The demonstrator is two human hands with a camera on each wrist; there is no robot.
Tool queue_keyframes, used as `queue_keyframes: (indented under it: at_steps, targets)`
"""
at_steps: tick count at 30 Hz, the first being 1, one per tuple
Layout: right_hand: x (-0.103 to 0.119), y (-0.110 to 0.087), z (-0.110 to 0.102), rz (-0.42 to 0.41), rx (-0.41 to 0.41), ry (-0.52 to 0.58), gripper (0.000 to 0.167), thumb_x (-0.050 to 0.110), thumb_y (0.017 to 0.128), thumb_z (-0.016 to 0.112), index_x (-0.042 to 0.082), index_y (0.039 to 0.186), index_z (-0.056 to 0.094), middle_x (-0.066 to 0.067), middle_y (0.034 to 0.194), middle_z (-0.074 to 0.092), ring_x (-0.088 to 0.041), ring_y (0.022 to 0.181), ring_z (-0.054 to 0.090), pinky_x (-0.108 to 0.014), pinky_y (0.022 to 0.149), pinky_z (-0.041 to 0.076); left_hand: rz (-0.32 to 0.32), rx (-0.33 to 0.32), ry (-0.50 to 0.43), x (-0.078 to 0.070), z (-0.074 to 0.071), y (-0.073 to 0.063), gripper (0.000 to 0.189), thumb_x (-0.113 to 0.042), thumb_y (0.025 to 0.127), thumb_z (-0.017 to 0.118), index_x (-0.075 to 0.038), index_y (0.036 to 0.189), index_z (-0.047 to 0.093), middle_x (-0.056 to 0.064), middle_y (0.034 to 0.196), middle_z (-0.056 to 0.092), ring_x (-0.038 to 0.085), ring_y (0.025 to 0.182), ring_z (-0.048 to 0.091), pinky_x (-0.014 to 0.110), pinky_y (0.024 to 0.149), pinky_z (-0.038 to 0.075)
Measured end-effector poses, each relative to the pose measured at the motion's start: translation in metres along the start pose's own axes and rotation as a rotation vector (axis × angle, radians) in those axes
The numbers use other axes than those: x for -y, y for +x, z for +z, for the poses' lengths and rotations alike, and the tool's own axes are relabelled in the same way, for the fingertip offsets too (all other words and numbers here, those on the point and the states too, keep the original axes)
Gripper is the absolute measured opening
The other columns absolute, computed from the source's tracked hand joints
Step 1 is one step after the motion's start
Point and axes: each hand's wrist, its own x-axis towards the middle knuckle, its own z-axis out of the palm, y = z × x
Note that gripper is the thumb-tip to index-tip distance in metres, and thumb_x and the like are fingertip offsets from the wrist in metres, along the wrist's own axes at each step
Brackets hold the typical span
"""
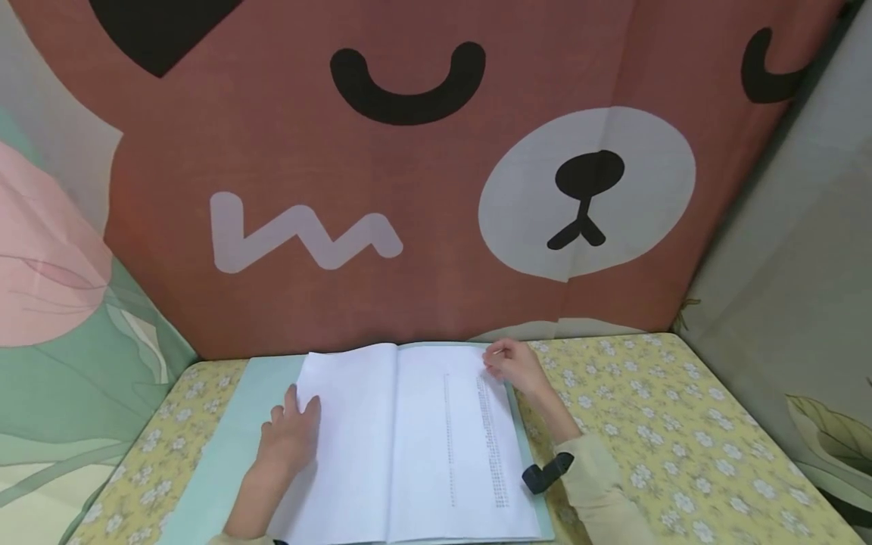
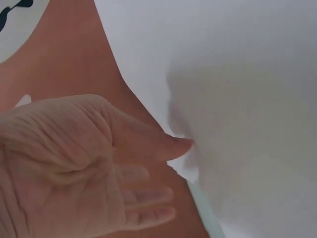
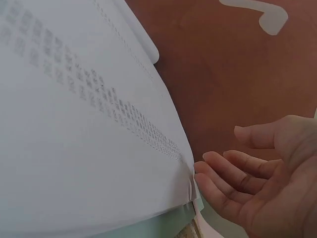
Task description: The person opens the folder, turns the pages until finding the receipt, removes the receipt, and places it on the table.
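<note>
An open booklet lies in front of me, with a blank white left page (image 1: 350,454) and a right page (image 1: 418,446) bearing two narrow columns of small print. Its pale blue-green cover (image 1: 211,454) shows past the pages. My left hand (image 1: 289,435) is at the left page's outer edge. In the left wrist view that hand (image 2: 74,168) has its thumb tip against the paper, the other fingers extended. My right hand (image 1: 515,365) is at the right page's top outer corner. Seen from the right wrist, the hand (image 3: 272,183) has loosely bent fingers, fingertips right at the corner, thumb apart.
A yellow floral cloth (image 1: 654,439) covers the table under the booklet. Behind rises a reddish-brown hanging (image 1: 422,303) with a cartoon bear face, close to the table's back edge. Patterned cloth walls flank both sides. A black device (image 1: 547,474) is strapped at the right wrist.
</note>
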Motion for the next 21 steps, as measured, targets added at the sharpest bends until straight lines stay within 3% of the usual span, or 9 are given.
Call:
queue_keyframes:
  at_steps: [2, 5, 8, 11, 16, 21]
  targets:
    - [-0.003, -0.001, -0.001, -0.002, 0.000, 0.000, 0.015, 0.005, 0.101, 0.061, -0.007, 0.105, 0.069, -0.017, 0.095, 0.073, -0.031, 0.083, 0.073, -0.038, 0.074, 0.060, 0.068, -0.007, 0.068, -0.007, 0.001, 0.001, 0.051, -0.001, 0.099, 0.063, 0.005, 0.147, 0.049, 0.036, 0.158, 0.026, 0.060, 0.133, 0.039, 0.072, 0.100, 0.042]
    - [-0.006, -0.001, -0.002, -0.006, -0.001, -0.001, 0.015, 0.004, 0.100, 0.060, -0.007, 0.103, 0.070, -0.017, 0.093, 0.073, -0.030, 0.082, 0.073, -0.037, 0.073, 0.060, 0.182, -0.010, 0.107, -0.018, -0.001, 0.000, 0.051, 0.002, 0.099, 0.060, -0.001, 0.149, 0.051, 0.027, 0.162, 0.032, 0.058, 0.139, 0.037, 0.073, 0.103, 0.039]
    - [-0.007, 0.000, -0.003, -0.025, -0.012, -0.002, 0.015, 0.005, 0.099, 0.061, -0.006, 0.102, 0.070, -0.015, 0.089, 0.072, -0.028, 0.079, 0.072, -0.035, 0.070, 0.059, 0.276, -0.021, 0.022, -0.034, -0.004, -0.003, 0.050, 0.004, 0.100, 0.055, -0.001, 0.150, 0.051, 0.022, 0.162, 0.037, 0.055, 0.143, 0.036, 0.073, 0.106, 0.037]
    - [-0.008, 0.002, -0.004, -0.068, -0.016, -0.024, 0.016, 0.005, 0.098, 0.063, -0.009, 0.104, 0.070, -0.015, 0.086, 0.072, -0.029, 0.076, 0.072, -0.034, 0.066, 0.059, 0.338, -0.019, -0.108, -0.050, -0.006, -0.005, 0.046, -0.005, 0.104, 0.054, -0.001, 0.150, 0.051, 0.020, 0.162, 0.040, 0.052, 0.146, 0.034, 0.072, 0.109, 0.034]
    - [-0.009, 0.003, -0.003, -0.099, 0.019, -0.091, 0.024, 0.005, 0.096, 0.070, -0.011, 0.113, 0.068, -0.016, 0.096, 0.073, -0.032, 0.088, 0.071, -0.038, 0.073, 0.060, 0.303, 0.068, -0.220, -0.066, -0.001, -0.004, 0.053, -0.031, 0.108, 0.054, -0.005, 0.154, 0.048, 0.021, 0.165, 0.032, 0.053, 0.150, 0.025, 0.073, 0.112, 0.028]
    - [-0.011, 0.002, 0.000, -0.119, 0.066, -0.185, 0.030, 0.005, 0.096, 0.071, -0.010, 0.121, 0.065, -0.020, 0.111, 0.071, -0.037, 0.108, 0.068, -0.047, 0.092, 0.056, 0.229, 0.148, -0.233, -0.068, 0.005, -0.002, 0.062, -0.035, 0.104, 0.062, -0.006, 0.156, 0.045, 0.027, 0.166, 0.026, 0.058, 0.148, 0.021, 0.077, 0.110, 0.026]
